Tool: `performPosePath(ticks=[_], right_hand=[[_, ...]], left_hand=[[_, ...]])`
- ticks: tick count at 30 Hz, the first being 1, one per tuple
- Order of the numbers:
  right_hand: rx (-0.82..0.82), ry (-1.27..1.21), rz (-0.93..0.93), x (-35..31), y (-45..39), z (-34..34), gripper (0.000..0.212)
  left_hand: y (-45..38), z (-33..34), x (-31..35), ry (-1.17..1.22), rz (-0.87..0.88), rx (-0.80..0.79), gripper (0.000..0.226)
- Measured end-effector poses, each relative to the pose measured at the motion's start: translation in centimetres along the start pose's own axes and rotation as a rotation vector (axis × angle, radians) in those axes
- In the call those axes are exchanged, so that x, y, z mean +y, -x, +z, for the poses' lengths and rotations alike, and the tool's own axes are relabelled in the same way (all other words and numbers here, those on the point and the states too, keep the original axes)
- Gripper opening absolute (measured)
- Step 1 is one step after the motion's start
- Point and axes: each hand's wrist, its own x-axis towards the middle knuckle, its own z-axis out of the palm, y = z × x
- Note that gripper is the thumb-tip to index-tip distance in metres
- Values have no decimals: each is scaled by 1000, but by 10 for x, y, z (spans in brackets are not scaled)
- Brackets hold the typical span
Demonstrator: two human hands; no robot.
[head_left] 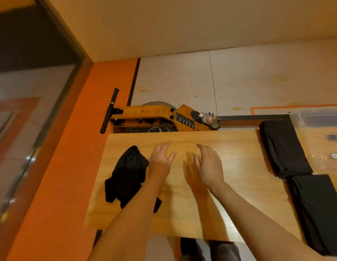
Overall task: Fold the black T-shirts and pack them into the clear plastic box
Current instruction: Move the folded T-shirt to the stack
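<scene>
From my remote seat I take the wooden table (239,147) as my landmark. On its left part lies a crumpled black T-shirt (127,174), matte and bunched into a rough heap with loose flaps trailing toward the near-left; its long axis runs from the table's far side toward the near edge, the narrower bunched end pointing away from the person. At the table's right end I see two folded black T-shirts: a far folded stack (283,147), a long rectangle with soft creases along its length, and a near folded stack (320,213), flatter and smoother. Both have their long axes running from far to near, tilted slightly rightward toward the near end. Past the table's far-right corner sits the clear plastic box (318,117), only partly in view. Both bare forearms reach over the table's middle. The left hand (161,157) hovers just beside the crumpled shirt's right edge, fingers straight and spread, holding nothing. The right hand (209,162) is further right, palm turned inward, fingers extended and loosely apart, empty too; whether either palm touches the wood I cannot tell. Beyond the table's far edge stands an orange machine (154,117) with a black handle.
</scene>
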Motion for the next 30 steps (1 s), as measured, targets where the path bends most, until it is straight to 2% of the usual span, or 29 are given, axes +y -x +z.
performPosePath(ticks=[7, 14, 22, 30], right_hand=[[-196, 36, -120, -50, 32, 59, 37], [-335, 40, -194, -74, 53, 102, 38], [-478, 74, -308, -99, 46, 131, 43], [-558, 185, -425, -126, 28, 154, 48]], left_hand=[[62, -43, -82, -33, -134, 104, 48], [116, -59, -143, -4, -287, 166, 50], [143, -57, -178, 103, -407, 213, 52], [136, -59, -188, 69, -472, 246, 51]])
